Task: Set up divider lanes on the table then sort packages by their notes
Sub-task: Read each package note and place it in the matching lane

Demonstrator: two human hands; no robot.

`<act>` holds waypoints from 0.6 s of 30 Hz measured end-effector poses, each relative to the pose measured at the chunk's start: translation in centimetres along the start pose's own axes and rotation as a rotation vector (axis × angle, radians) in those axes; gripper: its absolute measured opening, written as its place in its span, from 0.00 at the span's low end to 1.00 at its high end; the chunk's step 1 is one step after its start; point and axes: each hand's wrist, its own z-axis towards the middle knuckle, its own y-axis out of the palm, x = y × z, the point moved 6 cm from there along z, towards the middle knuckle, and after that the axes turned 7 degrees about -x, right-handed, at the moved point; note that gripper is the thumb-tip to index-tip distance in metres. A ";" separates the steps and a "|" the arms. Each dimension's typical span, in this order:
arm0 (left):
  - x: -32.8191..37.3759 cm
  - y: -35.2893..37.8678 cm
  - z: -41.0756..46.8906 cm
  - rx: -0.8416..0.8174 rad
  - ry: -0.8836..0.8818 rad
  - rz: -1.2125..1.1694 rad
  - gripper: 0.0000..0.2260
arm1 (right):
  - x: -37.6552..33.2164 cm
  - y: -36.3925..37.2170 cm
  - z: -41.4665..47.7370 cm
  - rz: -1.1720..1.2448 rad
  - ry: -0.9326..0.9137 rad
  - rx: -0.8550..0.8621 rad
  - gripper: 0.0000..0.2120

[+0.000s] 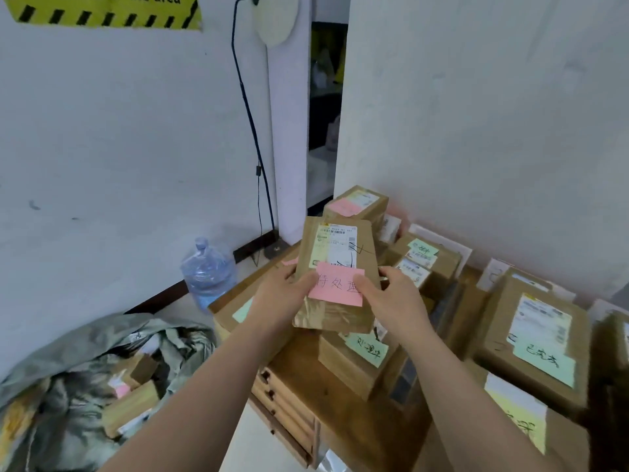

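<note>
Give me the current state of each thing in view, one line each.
Left hand: gripping the held package's left edge.
Right hand: gripping its right edge.
Held package: lifted above the table, pink note stuck on.
Boxes on the table: resting, taped shut, mostly green notes.
Water bottle: upright on floor.
Grey sack: open, parcels inside.

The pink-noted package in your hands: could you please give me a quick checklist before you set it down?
1. Both hands grip: left hand and right hand hold the package: ok.
2. Pink note attached and facing up: ok.
3. Note fully legible: thumbs cover its edges: not ok.
4. Divider lanes visible on the table: cannot tell.
5. Pink-noted box at the back marks a matching spot: cannot tell.
</note>
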 end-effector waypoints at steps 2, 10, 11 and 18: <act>0.0 -1.7 1.9 -0.044 0.020 0.046 0.10 | -1.1 1.5 1.2 0.022 0.025 0.032 0.20; -0.7 -5.0 9.5 -0.150 0.031 0.075 0.07 | -2.3 4.9 6.0 0.035 0.127 0.119 0.12; -0.9 -5.1 10.6 -0.172 0.030 0.080 0.06 | -2.2 5.1 6.8 0.033 0.139 0.125 0.12; -2.3 -5.7 16.4 -0.199 0.030 0.100 0.08 | -1.5 7.3 11.5 0.038 0.202 0.128 0.15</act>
